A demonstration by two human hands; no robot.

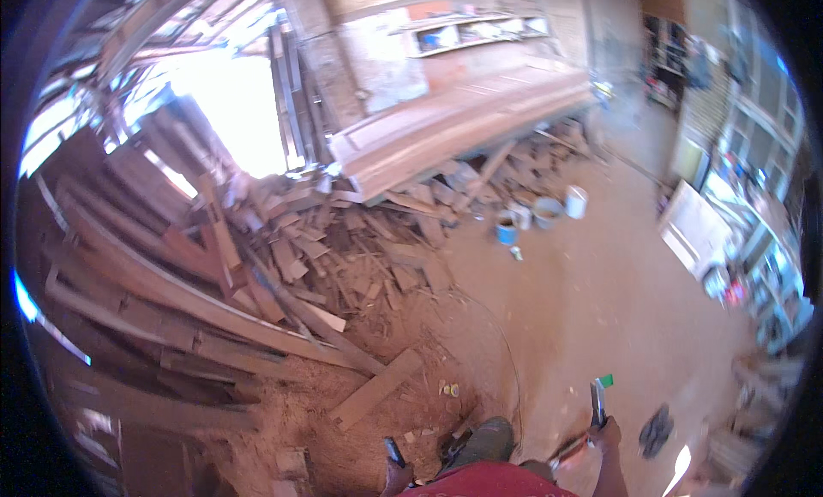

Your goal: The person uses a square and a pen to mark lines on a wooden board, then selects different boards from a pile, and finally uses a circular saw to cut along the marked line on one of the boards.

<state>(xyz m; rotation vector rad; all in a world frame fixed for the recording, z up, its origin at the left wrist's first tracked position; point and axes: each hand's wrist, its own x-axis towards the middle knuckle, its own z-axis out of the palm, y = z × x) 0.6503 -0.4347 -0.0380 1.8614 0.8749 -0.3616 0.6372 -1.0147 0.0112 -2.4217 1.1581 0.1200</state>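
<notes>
My right hand is at the lower right, closed around a slim dark tool that points upward. My left hand is low at the bottom edge, beside my red shirt, gripping a small dark object; what it is I cannot make out. Between the hands, my grey shoe stands on the sawdust-covered floor. A small green piece lies on the floor just above the tool's tip.
A heap of wood offcuts and long planks fills the left. A loose board lies near my foot. A long wooden bench stands at the back, with buckets beside it. Cluttered shelves line the right.
</notes>
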